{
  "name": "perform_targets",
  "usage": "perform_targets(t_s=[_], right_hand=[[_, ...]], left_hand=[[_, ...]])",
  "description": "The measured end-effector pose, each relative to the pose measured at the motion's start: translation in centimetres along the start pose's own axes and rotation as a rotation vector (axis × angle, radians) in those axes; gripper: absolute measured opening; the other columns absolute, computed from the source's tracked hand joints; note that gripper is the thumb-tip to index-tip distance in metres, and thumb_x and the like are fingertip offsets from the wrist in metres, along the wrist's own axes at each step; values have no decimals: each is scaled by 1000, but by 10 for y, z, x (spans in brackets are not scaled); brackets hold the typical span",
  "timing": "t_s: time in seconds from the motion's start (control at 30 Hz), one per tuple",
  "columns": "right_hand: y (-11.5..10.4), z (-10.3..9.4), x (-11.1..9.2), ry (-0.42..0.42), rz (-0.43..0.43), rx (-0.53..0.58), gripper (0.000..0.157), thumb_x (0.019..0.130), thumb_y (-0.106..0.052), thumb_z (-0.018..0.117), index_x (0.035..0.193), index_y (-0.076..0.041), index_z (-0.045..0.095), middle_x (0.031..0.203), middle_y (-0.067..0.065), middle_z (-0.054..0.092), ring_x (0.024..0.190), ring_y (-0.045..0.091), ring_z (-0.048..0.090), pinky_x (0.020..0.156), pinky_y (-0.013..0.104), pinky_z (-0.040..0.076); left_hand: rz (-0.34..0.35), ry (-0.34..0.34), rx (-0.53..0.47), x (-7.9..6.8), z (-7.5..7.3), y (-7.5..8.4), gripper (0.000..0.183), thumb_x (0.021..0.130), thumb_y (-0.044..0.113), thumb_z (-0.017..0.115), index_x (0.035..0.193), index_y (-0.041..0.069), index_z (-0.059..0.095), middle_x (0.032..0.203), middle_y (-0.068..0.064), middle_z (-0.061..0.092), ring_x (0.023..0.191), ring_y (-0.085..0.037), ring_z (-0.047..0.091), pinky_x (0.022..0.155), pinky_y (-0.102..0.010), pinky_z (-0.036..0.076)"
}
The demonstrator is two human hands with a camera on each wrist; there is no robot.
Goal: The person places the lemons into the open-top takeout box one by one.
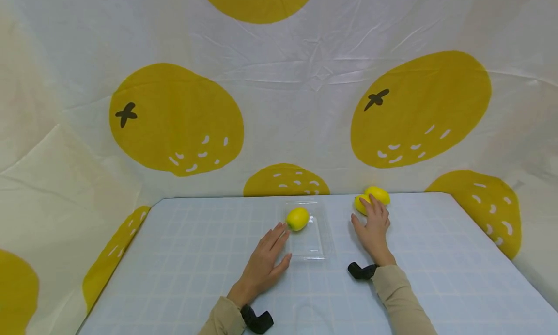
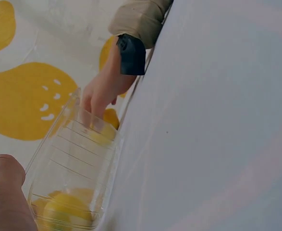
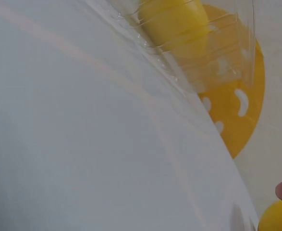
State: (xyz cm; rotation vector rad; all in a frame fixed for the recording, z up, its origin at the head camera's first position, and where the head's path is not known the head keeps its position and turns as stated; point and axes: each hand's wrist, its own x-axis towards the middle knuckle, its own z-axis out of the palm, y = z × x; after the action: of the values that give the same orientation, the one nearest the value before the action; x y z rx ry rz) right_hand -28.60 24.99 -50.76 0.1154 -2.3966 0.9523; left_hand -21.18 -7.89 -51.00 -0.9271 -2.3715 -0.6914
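Observation:
One yellow lemon (image 1: pixel 298 219) lies in the far left part of a clear plastic container (image 1: pixel 323 251). At that container's left side rests my left hand (image 1: pixel 263 263), its fingers extended and close together, thumb apart. Two more lemons sit side by side at the table's back edge, a nearer lemon (image 1: pixel 360 206) and a farther lemon (image 1: pixel 380 194). Over the nearer one reaches my right hand (image 1: pixel 374 231), fingers and thumb spread; the fingers partly cover it. In the left wrist view the right hand (image 2: pixel 102 91) points down at the lemons, seen through the clear wall.
A pale checked cloth covers the table (image 1: pixel 196 277). Behind it hangs a white curtain (image 1: pixel 296 121) printed with large yellow fruit, meeting the table's back edge. A faint clear rounded outline shows near the front middle. Black straps with cameras sit on both wrists.

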Motion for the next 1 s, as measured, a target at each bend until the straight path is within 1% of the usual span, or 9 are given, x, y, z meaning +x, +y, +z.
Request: perform_targets(t_s=[0.17, 0.27, 0.47, 0.6, 0.7, 0.77, 0.83, 0.93, 1.0], right_hand=[[3, 1, -1, 2, -24, -1, 53, 89, -12, 66, 139, -2, 51, 145, 24, 33, 129, 50, 20, 100, 67, 21], [4, 2, -1, -1, -36, -2, 54, 88, -9, 67, 139, -3, 51, 143, 23, 33, 125, 50, 23, 100, 65, 24], [5, 4, -3, 11, -37, -12, 53, 87, -8, 67, 139, -5, 54, 140, 23, 38, 114, 48, 32, 89, 57, 37], [3, 3, -4, -12, -9, -12, 55, 87, -10, 69, 140, -8, 54, 138, 22, 39, 108, 44, 34, 82, 52, 39], [4, 4, -4, -23, -13, 12, 55, 85, -11, 72, 138, -8, 56, 132, 21, 39, 107, 41, 36, 82, 48, 37], [5, 4, -3, -25, -26, 40, 55, 84, -11, 75, 136, -8, 57, 129, 21, 39, 108, 42, 38, 85, 48, 37], [6, 5, -3, -38, -40, 66, 56, 82, -11, 76, 135, -9, 57, 131, 23, 39, 114, 45, 41, 90, 52, 39], [6, 5, -3, -86, -33, 85, 58, 84, -12, 76, 137, -9, 55, 140, 25, 39, 126, 46, 41, 102, 60, 38], [6, 4, -4, -127, -12, 93, 59, 85, -14, 76, 139, -9, 51, 143, 24, 41, 127, 43, 43, 104, 60, 37]], left_hand=[[1, -2, -7, 0, 0, 0, 52, 97, 26, 56, 142, 0, 51, 153, -12, 43, 144, -26, 35, 113, -51, 34], [2, -2, -7, 0, 0, 0, 52, 97, 27, 55, 142, 0, 51, 153, -12, 42, 144, -26, 35, 113, -52, 34], [13, 17, -9, -1, 0, -1, 52, 98, 27, 55, 141, -1, 51, 152, -13, 43, 143, -28, 37, 111, -54, 36], [13, 16, -7, -1, 0, -1, 52, 98, 27, 55, 142, 0, 51, 152, -13, 43, 143, -27, 36, 111, -54, 36], [8, 8, 0, -1, 0, -2, 52, 98, 27, 54, 143, 1, 50, 153, -11, 42, 144, -26, 35, 112, -53, 35], [5, 5, 2, -1, 0, -2, 53, 98, 27, 55, 144, 2, 49, 153, -11, 42, 144, -26, 35, 113, -52, 35], [4, 3, 3, -1, 0, -2, 53, 98, 28, 55, 144, 2, 49, 154, -11, 42, 144, -26, 35, 113, -52, 35], [-4, -4, 5, -1, 0, -1, 53, 98, 28, 54, 144, 3, 49, 154, -10, 41, 144, -25, 34, 113, -52, 34], [-8, -8, 2, -1, 0, -1, 53, 98, 28, 54, 144, 3, 49, 154, -10, 41, 145, -25, 34, 114, -51, 33]])
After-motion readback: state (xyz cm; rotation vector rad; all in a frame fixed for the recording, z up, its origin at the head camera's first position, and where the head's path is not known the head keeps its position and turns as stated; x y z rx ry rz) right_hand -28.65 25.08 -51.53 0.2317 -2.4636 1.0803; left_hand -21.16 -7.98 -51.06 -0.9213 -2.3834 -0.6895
